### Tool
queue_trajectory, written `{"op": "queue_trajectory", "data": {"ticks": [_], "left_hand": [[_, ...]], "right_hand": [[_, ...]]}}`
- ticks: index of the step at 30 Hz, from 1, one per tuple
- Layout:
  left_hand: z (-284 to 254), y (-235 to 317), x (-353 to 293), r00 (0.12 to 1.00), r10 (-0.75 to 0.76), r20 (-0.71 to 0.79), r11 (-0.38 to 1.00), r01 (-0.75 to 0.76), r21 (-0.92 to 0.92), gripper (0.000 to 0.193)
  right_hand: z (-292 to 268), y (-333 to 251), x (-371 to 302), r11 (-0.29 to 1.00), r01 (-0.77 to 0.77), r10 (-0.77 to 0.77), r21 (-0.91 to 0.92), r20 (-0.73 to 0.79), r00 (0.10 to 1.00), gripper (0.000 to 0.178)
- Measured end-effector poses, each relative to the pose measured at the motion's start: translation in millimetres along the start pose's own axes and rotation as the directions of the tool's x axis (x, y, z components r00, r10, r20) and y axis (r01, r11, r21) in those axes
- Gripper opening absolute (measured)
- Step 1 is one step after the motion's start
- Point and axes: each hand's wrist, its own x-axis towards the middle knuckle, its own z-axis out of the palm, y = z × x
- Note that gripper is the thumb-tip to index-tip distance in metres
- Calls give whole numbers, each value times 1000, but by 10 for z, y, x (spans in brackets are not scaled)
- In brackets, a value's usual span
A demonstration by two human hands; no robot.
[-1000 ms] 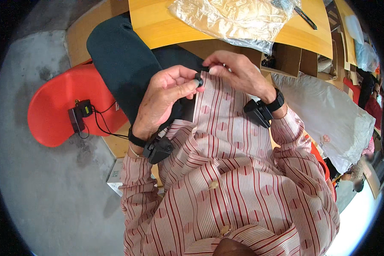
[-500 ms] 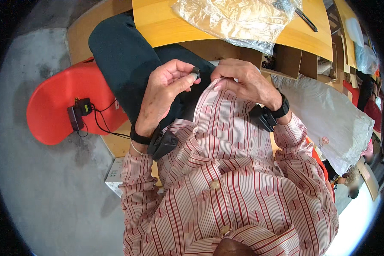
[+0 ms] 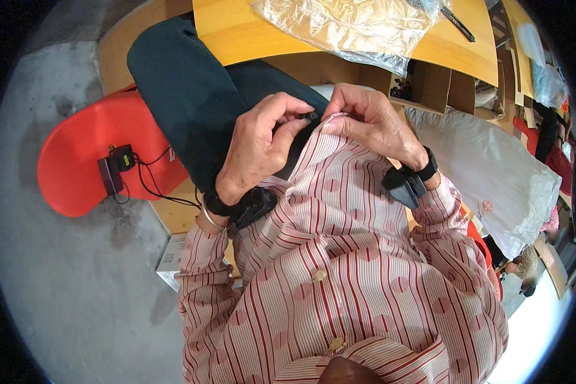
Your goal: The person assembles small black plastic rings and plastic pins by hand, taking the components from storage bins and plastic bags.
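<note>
Over my lap, my left hand (image 3: 262,141) pinches a small black piece (image 3: 308,116) between thumb and forefinger; its kind is too small to make out. Just to the right of it, my right hand (image 3: 374,121) grips the hem of my red-and-white striped shirt (image 3: 339,185) and pulls the cloth up to a peak. The black piece is close to the raised hem, and I cannot tell whether they touch. A black band with a dark device sits on each wrist. Dark trousers (image 3: 189,83) cover my legs below the hands.
Ahead is a yellow tabletop (image 3: 256,35) bearing a crumpled clear plastic bag (image 3: 352,29) and a black pen-like tool (image 3: 457,24). Under its edge stand open cardboard boxes (image 3: 429,86). A red chair (image 3: 83,153) with a cabled black device (image 3: 112,173) is at left, a white sack (image 3: 493,173) at right.
My left hand has moved right and slightly down, bringing the black piece next to the shirt hem. My right hand keeps its hold on the hem, with its fingers shifted a little.
</note>
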Motion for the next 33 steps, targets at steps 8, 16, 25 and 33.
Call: {"op": "queue_trajectory", "data": {"ticks": [8, 16, 25, 33], "left_hand": [[65, -37, 10, 878, 472, 77, 841, -475, 258, 27], [72, -77, -83, 815, 566, 124, 774, -577, 260, 32], [101, -74, -169, 766, 625, 147, 728, -641, 244, 30], [115, -97, -126, 768, 634, 87, 715, -626, 313, 32]], "right_hand": [[145, 160, -128, 996, 37, -33, 87, -47, 998, 26], [188, 185, -156, 998, 14, -15, -66, -23, 1000, 42], [216, 239, -173, 987, 100, -83, -126, 129, 988, 40], [232, 274, -161, 992, 105, -94, -66, 152, 984, 40]]}}
